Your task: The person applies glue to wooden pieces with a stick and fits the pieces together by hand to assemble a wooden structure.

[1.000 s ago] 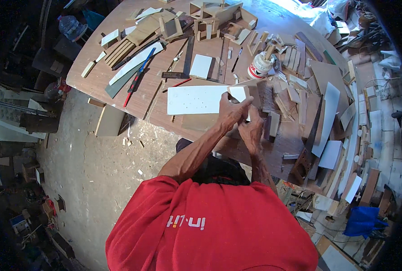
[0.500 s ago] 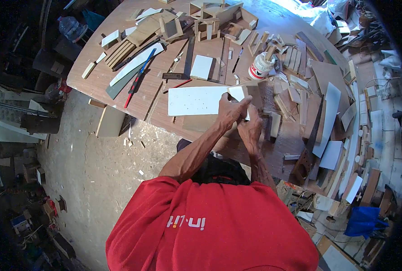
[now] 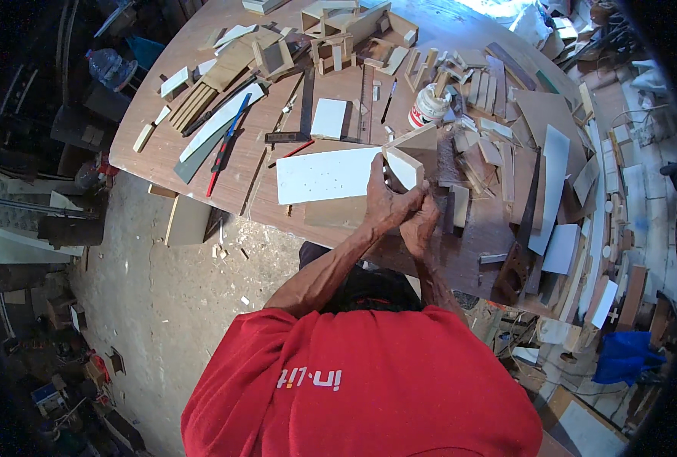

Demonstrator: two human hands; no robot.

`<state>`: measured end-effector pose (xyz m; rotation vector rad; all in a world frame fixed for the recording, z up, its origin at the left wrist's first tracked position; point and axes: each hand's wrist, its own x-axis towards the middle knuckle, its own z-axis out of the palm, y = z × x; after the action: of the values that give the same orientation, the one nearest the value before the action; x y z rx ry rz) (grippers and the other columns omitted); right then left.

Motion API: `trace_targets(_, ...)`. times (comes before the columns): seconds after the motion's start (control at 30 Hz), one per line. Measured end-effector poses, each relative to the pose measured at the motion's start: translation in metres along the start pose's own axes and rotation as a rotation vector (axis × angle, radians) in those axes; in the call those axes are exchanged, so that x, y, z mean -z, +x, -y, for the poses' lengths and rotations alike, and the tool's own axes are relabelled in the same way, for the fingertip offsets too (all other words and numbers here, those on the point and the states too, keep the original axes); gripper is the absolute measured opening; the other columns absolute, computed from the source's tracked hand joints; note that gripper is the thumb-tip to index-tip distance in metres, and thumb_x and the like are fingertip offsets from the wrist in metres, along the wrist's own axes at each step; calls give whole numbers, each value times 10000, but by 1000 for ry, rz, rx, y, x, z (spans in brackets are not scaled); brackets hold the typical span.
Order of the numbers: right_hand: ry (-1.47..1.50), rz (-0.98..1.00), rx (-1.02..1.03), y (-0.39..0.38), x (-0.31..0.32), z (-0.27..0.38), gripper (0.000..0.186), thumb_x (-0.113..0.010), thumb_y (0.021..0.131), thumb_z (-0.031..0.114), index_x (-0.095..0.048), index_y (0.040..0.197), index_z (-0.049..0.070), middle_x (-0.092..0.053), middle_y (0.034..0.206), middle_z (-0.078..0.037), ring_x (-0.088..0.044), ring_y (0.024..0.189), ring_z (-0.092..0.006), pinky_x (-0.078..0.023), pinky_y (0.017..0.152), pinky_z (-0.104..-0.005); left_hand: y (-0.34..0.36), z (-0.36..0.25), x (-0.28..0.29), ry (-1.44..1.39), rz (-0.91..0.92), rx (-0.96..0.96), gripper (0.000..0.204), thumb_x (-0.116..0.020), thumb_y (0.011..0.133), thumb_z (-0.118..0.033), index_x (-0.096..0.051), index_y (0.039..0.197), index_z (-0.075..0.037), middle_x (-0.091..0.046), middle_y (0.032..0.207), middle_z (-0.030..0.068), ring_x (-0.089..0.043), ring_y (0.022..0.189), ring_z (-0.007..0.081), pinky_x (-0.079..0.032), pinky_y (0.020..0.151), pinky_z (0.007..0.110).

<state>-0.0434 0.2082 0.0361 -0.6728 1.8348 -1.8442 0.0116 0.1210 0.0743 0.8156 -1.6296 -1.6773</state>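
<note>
Both hands meet at the near side of the workbench around a small white-faced wooden piece (image 3: 405, 169), held tilted. My left hand (image 3: 388, 204) grips its left edge, fingers bent around it. My right hand (image 3: 421, 225) is closed at its lower end, close against the left; its fingertips are partly hidden. A tan wooden panel (image 3: 418, 141) rises just behind the piece; whether the two are joined I cannot tell. Left of my hands lies a white board (image 3: 327, 174) with small dark marks, over a brown board (image 3: 335, 212).
Beyond lie a metal square (image 3: 306, 107), a white block (image 3: 328, 118) and a white glue bottle (image 3: 427, 108). A blue-and-red tool (image 3: 228, 142) rests at left. Wood offcuts (image 3: 483, 148) and a handsaw (image 3: 515, 266) crowd the right. Small wooden boxes (image 3: 335, 55) stand at the back.
The white-faced piece has turned and tilted in my hands, and more of the tan panel behind it shows. My right hand has drawn closer to my left. The whole view has shifted slightly.
</note>
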Motion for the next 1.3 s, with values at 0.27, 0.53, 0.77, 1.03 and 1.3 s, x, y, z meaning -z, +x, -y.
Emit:
trace_targets(0.27, -258, 43, -35, -1, 3, 18, 342, -685, 866, 198, -578, 1102, -26, -656, 1002, -159, -625, 945, -261, -494, 825, -383, 3, 7, 1, -10, 31, -1, 781, -815, 740, -205, -350, 1327, 17, -543, 1203, 186, -585, 1098, 287, -531, 897, 406)
trace_targets(0.53, -521, 188, 286, 2, 18, 21, 395, -646, 851, 188, -553, 1178, -13, -628, 1055, -201, -620, 995, -323, -485, 847, -416, 11, 2, 24, -17, 99, -14, 735, -808, 756, -242, -405, 1322, -3, -555, 1214, 147, -592, 1089, 291, -528, 896, 398)
trace_targets(0.77, -337, -1, 301, 4, 41, 18, 427, -501, 916, 117, -491, 1329, 10, -557, 1254, -201, -552, 1132, -334, -396, 1006, -432, 17, -5, 51, -147, 243, 134, 569, -696, 867, -234, -483, 1343, -7, -586, 1241, 126, -604, 1073, 225, -547, 882, 384)
trace_targets(1.03, -439, -60, -29, 39, 44, 30, 473, -525, 955, 246, -488, 1352, -8, -569, 1285, -251, -554, 1186, -369, -430, 999, -414, 31, 11, 82, -275, 324, 319, 520, -655, 882, -318, -535, 1277, -2, -621, 1124, 95, -639, 974, 196, -567, 814, 370)
trace_targets(1.3, -343, 25, -5, 48, 30, 1, 426, -606, 894, 237, -606, 1280, 57, -666, 1167, -174, -614, 1074, -259, -425, 988, -356, 63, 23, 99, -240, 408, 406, 655, -557, 929, -501, -510, 1308, 31, -588, 1222, 145, -628, 1013, 237, -560, 763, 377)
